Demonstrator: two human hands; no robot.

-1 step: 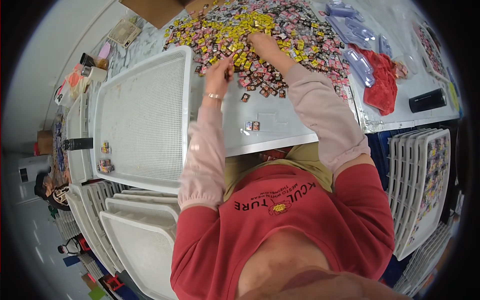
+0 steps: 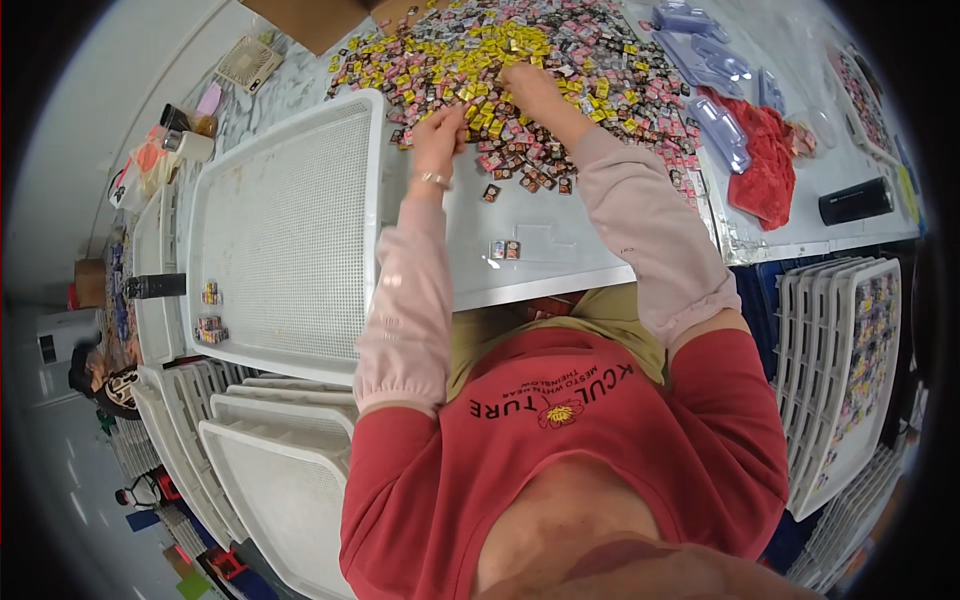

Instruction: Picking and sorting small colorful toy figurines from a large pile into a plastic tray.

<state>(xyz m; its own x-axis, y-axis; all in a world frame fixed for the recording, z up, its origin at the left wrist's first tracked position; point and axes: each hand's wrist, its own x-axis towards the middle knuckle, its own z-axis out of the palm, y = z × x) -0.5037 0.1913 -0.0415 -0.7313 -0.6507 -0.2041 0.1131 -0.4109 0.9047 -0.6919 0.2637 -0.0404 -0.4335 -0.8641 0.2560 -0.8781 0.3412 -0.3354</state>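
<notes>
A wide pile of small square pieces (image 2: 650, 100) in pink, black, brown and silver covers the far part of the table, with many yellow pieces (image 2: 515, 42) on top. My left hand (image 2: 436, 142) hovers at the pile's near left edge, its fingers curled together; what they hold is too small to make out. Into the yellow pieces reaches my right hand (image 2: 535, 92), fingers pinched, the tips partly hidden among them. Close to the table's near edge lies a pair of square pieces (image 2: 505, 250), side by side, next to a faint clear plastic outline (image 2: 550, 238).
A white mesh tray (image 2: 290, 210) with a few small stacks (image 2: 211, 330) stands at left. More white trays (image 2: 275, 480) are stacked below, others (image 2: 840, 370) at right. Clear plastic trays (image 2: 720, 135), a red cloth (image 2: 762, 165) and a black cylinder (image 2: 855, 201) lie at right.
My left hand has shifted slightly, its wrist tilting and moving a little toward the far side. My right hand stays almost where it was among the yellow pieces.
</notes>
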